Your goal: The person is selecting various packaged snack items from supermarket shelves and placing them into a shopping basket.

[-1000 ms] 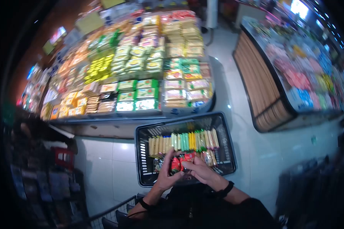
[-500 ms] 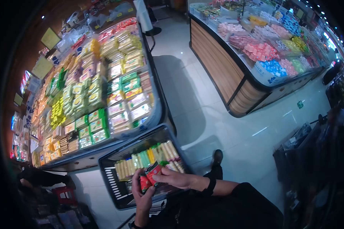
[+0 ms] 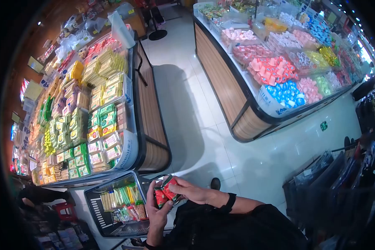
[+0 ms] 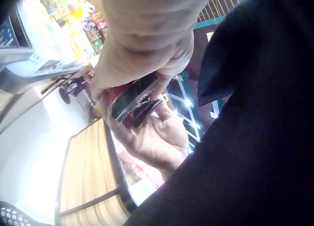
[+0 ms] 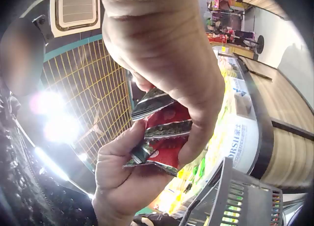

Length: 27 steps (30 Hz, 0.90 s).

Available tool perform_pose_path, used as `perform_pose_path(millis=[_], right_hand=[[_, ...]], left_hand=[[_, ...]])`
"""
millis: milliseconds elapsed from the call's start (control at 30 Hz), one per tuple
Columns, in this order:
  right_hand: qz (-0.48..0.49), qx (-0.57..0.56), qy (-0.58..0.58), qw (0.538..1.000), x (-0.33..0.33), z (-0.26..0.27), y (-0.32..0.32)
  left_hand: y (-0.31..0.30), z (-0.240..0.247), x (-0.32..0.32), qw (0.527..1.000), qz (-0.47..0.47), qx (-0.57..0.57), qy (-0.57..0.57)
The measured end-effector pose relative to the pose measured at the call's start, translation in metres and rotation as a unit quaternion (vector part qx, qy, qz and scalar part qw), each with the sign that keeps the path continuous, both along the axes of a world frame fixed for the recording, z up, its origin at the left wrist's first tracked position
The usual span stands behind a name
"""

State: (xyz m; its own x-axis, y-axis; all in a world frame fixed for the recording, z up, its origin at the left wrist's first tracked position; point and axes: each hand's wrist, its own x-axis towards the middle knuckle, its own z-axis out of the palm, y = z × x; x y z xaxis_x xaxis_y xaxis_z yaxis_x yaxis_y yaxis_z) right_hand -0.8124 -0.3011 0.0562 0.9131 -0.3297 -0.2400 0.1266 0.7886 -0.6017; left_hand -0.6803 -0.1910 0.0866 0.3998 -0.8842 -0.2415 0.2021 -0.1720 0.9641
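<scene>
Blue letters "RSH" beside Chinese characters on a white display panel (image 5: 243, 138), other lettering too small to read

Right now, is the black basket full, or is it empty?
Neither: the basket is partly filled. Packets stand in a row with more beside them, but dark bare space shows near its slotted end.

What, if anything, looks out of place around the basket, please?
Nothing appears spilled or damaged. In the black plastic basket, the mixed wrapped packets nearer the person just lie less neatly than the row of slim bars. The shiny red-and-black packets in the left hand and right hand show no tear.
</scene>
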Motion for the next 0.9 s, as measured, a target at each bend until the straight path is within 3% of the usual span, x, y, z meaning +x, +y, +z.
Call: perform_pose_path(millis=[133,267,333,667,900], right_hand=[[-0.029,0.026,0.051,0.998,-0.013,-0.015,-0.035],[-0.051,0.042,0.061,0.996,-0.015,-0.018,-0.077],[-0.060,0.045,0.076,0.994,-0.007,-0.019,-0.101],[-0.093,0.010,0.060,0.994,0.086,-0.009,-0.245],[-0.082,0.089,0.051,0.991,0.129,-0.018,-0.318]], left_hand=[[-0.044,-0.008,-0.008,0.996,-0.048,-0.046,0.059],[-0.090,-0.024,0.003,0.981,-0.035,-0.045,0.184],[-0.117,-0.027,0.011,0.980,-0.028,-0.032,0.193],[-0.262,-0.028,0.124,0.991,-0.086,-0.037,0.098],[-0.331,-0.036,0.157,0.994,-0.059,-0.009,0.093]])
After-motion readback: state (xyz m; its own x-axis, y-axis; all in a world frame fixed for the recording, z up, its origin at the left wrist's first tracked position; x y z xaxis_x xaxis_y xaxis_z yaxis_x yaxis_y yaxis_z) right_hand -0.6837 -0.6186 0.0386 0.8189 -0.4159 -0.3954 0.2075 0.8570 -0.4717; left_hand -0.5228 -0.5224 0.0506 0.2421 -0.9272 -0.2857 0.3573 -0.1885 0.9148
